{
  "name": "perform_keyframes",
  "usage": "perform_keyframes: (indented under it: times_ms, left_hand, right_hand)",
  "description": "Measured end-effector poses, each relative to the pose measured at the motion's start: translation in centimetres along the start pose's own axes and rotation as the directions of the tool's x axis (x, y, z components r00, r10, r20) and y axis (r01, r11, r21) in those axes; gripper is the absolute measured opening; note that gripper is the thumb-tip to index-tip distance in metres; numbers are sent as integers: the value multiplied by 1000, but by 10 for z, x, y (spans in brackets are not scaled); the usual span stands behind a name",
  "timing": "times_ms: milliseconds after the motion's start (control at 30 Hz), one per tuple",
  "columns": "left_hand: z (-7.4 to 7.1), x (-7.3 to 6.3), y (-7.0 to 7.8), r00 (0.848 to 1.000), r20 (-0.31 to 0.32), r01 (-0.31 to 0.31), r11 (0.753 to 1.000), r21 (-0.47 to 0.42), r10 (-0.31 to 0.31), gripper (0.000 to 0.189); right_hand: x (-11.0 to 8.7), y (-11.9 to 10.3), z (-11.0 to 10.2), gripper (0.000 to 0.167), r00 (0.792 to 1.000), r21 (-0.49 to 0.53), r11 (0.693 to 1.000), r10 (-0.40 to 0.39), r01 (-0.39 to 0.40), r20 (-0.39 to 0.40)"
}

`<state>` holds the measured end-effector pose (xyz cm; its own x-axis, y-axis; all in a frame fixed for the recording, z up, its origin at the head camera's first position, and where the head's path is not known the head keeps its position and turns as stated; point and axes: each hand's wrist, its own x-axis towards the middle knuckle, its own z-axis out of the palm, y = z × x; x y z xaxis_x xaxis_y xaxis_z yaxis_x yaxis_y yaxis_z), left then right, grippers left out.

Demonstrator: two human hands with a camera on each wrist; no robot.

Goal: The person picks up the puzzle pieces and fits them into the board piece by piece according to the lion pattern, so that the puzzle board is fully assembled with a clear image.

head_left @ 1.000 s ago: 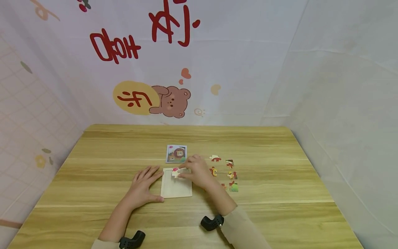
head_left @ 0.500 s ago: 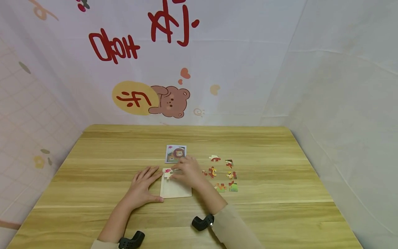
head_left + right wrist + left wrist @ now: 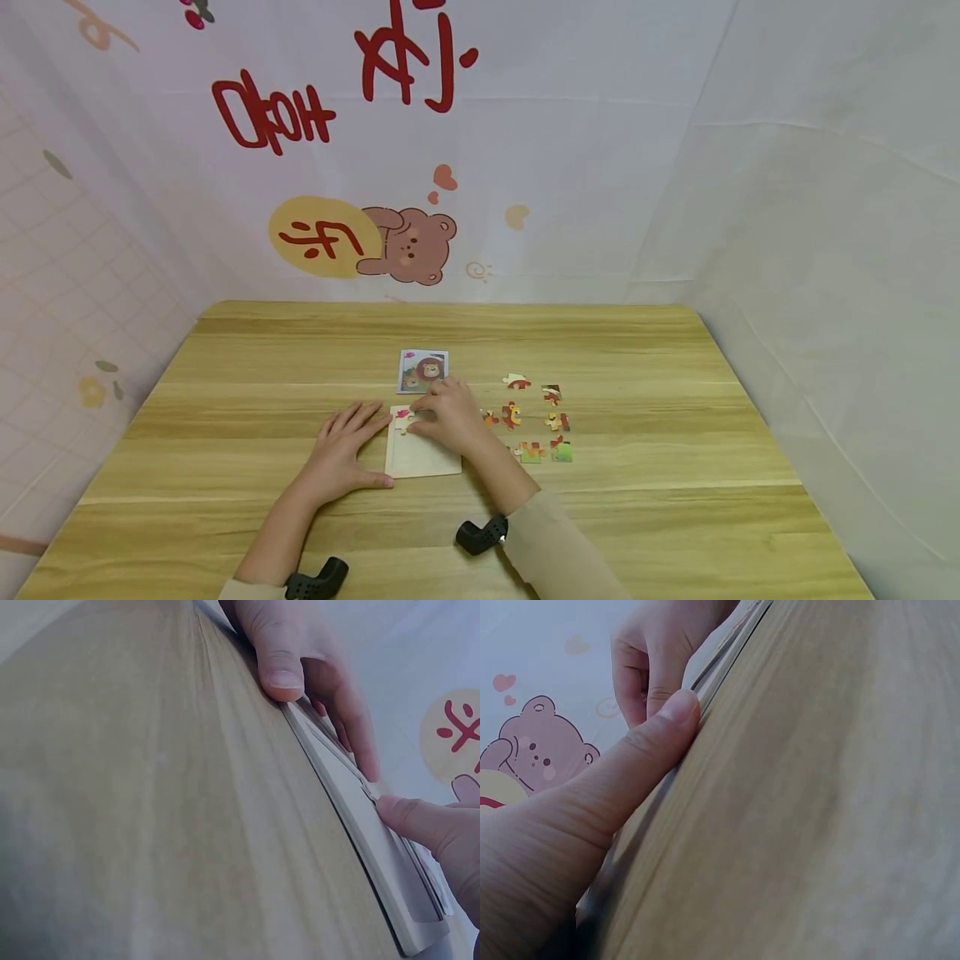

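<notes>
Nearest the person, two sleeved forearms reach out over the wooden bench [image 3: 225, 467], each with a dark wrist mount at the cuff. The left hand [image 3: 341, 446] lies flat with its fingers spread and relaxed, and its thumb presses against the near left edge of the pale puzzle tray [image 3: 420, 457]; the left wrist view shows that thumb tip butted against the tray's rim. The right hand [image 3: 444, 415] rests over the tray's far half, its grip closed to a pinch, fingertips [image 3: 405, 814] pressing a small puzzle piece [image 3: 405, 417] with a pink patch down at the tray's far left corner. The piece lies directly under those fingertips, inside the tray's frame, just beside the left hand's fingers. The near half of the tray is bare. To the right of the tray, close to the right wrist, the loose pieces [image 3: 536, 421] lie in a small cluster, apart from each other and not touching the tray. Just beyond the tray, near the right hand's knuckles, a picture card [image 3: 422, 367] with a lion lies flat. Bare wood runs wide to the left, to the right and toward the far edge. Behind the bench hangs a pale backdrop [image 3: 600, 167] printed with a bear and red characters.
</notes>
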<state>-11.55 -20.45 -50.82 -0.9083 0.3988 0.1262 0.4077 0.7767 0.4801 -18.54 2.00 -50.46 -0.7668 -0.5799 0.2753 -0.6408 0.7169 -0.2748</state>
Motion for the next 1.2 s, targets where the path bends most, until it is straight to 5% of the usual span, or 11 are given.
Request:
perform_keyframes:
  times_ms: [1200]
  left_hand:
    - [1,0,-2,1000,-17,-10,1000,-4,10,100]
  right_hand:
    - [-5,-4,2,27,999,35,998,44,-43,-30]
